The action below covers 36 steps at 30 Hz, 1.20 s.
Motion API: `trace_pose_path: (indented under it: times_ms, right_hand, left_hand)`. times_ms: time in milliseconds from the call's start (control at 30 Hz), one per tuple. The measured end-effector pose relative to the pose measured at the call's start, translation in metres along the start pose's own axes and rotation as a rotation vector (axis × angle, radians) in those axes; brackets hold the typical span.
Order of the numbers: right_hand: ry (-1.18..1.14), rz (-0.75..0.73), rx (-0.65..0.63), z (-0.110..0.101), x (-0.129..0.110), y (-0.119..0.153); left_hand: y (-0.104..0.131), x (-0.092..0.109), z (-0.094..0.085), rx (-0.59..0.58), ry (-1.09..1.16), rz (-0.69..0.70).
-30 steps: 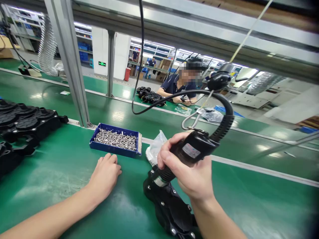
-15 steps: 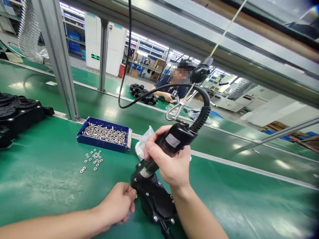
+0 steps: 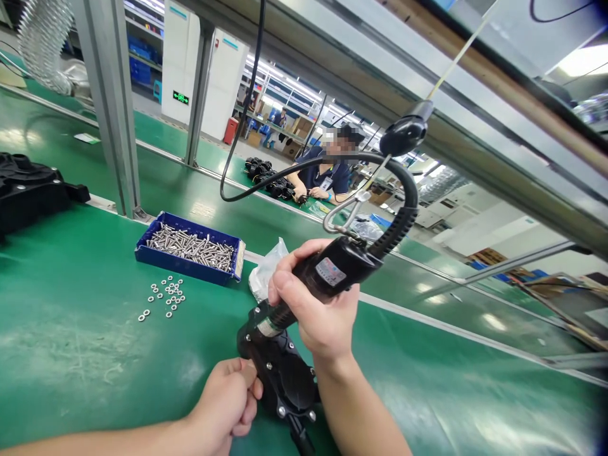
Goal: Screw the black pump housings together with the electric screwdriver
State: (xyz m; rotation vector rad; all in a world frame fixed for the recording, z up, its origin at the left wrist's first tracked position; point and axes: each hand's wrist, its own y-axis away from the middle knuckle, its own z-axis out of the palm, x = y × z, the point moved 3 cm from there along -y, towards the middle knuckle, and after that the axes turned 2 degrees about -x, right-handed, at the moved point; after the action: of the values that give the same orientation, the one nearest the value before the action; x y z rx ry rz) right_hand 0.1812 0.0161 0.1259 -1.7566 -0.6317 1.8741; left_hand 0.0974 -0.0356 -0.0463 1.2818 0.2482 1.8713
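My right hand (image 3: 319,310) grips a black electric screwdriver (image 3: 327,275), tilted with its tip down on a black plastic housing (image 3: 280,370) lying on the green mat. The tool's coiled cord (image 3: 403,209) arcs up to an overhead hanger. My left hand (image 3: 227,405) is curled against the housing's left edge, fingertips pinched together; whether a small part is between them I cannot tell. Several small steel washers (image 3: 164,297) lie scattered on the mat to the left. A blue tray of screws (image 3: 190,247) sits behind them.
A clear plastic bag (image 3: 266,272) lies behind the housing. More black housings (image 3: 28,190) are stacked at far left. An aluminium post (image 3: 111,107) rises at the bench's back edge. A person (image 3: 327,174) works at the opposite line beyond a green conveyor (image 3: 190,183).
My left hand has left the washers near the blue tray and come back to the housing's left edge, fingers pinched. The right hand keeps the screwdriver on the housing. The view shifted right.
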Motion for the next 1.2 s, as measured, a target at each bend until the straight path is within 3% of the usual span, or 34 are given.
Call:
trace_pose_path:
  times_ms: [200, 300, 467, 633, 833, 933, 1067, 1200]
  right_hand:
    - [-0.038, -0.001, -0.094, -0.005, -0.002, -0.001]
    - [-0.085, 0.009, -0.165, -0.009, -0.001, -0.003]
    - [-0.187, 0.012, -0.286, -0.003, -0.001, 0.001]
    - [-0.206, 0.091, -0.157, 0.003, 0.0, 0.01]
    - [-0.158, 0.071, -0.087, 0.01, -0.001, 0.016]
    - [-0.13, 0.01, -0.095, 0.012, -0.004, 0.016]
    - [-0.165, -0.137, -0.042, 0.002, -0.017, 0.012]
    - [-0.248, -0.208, 0.013, -0.009, -0.029, 0.012]
  left_hand:
    - [0.01, -0.009, -0.002, -0.031, -0.017, 0.064]
    - [0.012, -0.009, 0.0, 0.017, -0.028, 0.106]
    - [0.006, 0.001, 0.006, 0.092, -0.127, 0.048]
    - [0.0, 0.003, 0.007, 0.171, -0.104, 0.097]
    - [0.013, 0.02, 0.008, 0.088, -0.173, 0.066]
    - [0.017, 0.03, -0.002, 0.061, -0.223, 0.102]
    - [0.019, 0.044, -0.032, 0.098, -0.337, 0.121]
    - [0.024, 0.058, -0.055, -0.005, -0.451, 0.195]
